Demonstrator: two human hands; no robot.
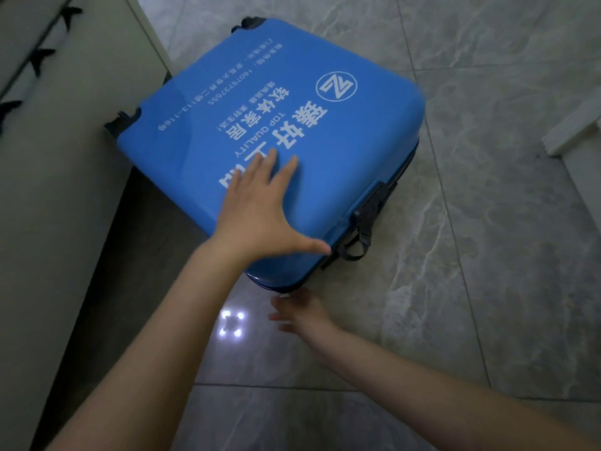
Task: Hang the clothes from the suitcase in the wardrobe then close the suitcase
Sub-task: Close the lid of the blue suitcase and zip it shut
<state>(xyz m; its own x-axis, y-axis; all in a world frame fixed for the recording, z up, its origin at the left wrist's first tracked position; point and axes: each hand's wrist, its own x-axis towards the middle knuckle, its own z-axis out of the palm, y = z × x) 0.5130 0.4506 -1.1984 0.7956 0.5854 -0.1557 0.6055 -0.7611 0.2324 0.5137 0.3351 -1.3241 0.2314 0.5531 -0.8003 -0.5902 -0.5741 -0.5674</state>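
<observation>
Grey marble-patterned floor tiles [487, 157] fill most of the view, dim and glossy, with a small cluster of bright light reflections [231, 323] on the tile near the person; along the left edge stands a pale cream cabinet front [48, 190] with dark handles, just beside the case. On the floor lies the blue hard-shell suitcase [341, 151] with white printed lettering and a round logo, its lid down over the lower half; black wheels [122, 120] show at the far corners, and a black handle with zipper pulls [366, 229] sits on the right-hand side edge. The left hand [260, 209] rests flat on the lid near its close corner, fingers straight and spread apart, thumb pointing toward the handle; the right hand [302, 315] hovers low just in front of the case's near corner, blurred, fingers loosely extended and holding nothing, though whether it touches the shell I cannot tell.
</observation>
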